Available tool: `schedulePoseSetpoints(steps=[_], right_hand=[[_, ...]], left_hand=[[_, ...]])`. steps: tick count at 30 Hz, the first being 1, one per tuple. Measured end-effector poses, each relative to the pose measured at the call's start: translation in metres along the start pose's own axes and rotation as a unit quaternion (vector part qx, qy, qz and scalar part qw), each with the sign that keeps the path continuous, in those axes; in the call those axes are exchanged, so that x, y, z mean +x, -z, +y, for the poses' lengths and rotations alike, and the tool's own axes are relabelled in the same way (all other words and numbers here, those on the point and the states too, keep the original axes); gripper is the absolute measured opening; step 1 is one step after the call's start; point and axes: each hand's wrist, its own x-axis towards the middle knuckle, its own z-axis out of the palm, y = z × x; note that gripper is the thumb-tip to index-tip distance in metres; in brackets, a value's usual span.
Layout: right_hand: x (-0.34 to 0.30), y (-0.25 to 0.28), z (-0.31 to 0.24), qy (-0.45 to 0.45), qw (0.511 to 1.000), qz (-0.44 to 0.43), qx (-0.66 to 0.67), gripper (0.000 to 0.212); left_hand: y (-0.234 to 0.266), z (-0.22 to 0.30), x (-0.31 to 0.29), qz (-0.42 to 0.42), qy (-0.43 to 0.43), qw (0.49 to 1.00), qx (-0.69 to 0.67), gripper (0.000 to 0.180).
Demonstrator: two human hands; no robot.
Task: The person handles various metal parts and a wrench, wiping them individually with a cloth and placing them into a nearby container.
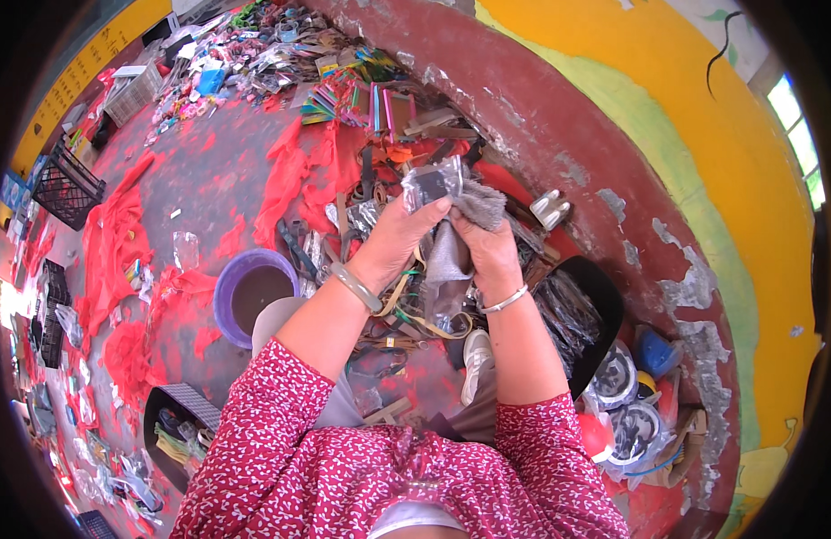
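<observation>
My left hand (390,242) is closed around a small clear plastic packet (433,182) with something dark inside, its thumb lying over the lower edge. A grey cloth (480,205) is pinched in my right hand (489,259), bunched above the thumb and hanging down between my wrists. Cloth and packet touch where my two thumbs meet. Below my hands lies a heap of straps and bands (402,305), some in plastic wrapping; the cloth covers part of it. What the packet holds is too unclear to name.
A purple bucket (222,301) of murky water stands left of my knee. To my right are a black bin (606,292) with plastic-wrapped items and bagged round things (633,427). A black crate (69,189) and red cloth (119,242) lie left; the peeling wall (604,171) bounds the right.
</observation>
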Motion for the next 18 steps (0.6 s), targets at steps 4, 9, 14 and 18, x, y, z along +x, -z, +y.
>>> schedulePoseSetpoints(steps=[4,9,14,18], right_hand=[[0.004,-0.007,0.011,0.038,0.998,0.013,-0.045,0.029],[0.006,-0.008,0.014,0.100,0.992,0.071,0.002,0.022],[0.008,-0.007,0.021,0.075,0.988,0.118,0.060,0.019],[0.018,-0.005,0.016,0.059,0.980,0.191,0.019,0.020]], left_hand=[[0.008,-0.011,0.005,0.059,-0.111,0.985,0.118,0.026],[-0.008,-0.010,-0.005,0.082,-0.094,0.991,0.038,0.021],[-0.009,-0.012,-0.008,0.090,-0.077,0.993,0.032,0.023],[-0.005,-0.014,-0.006,0.089,-0.082,0.993,0.002,0.021]])
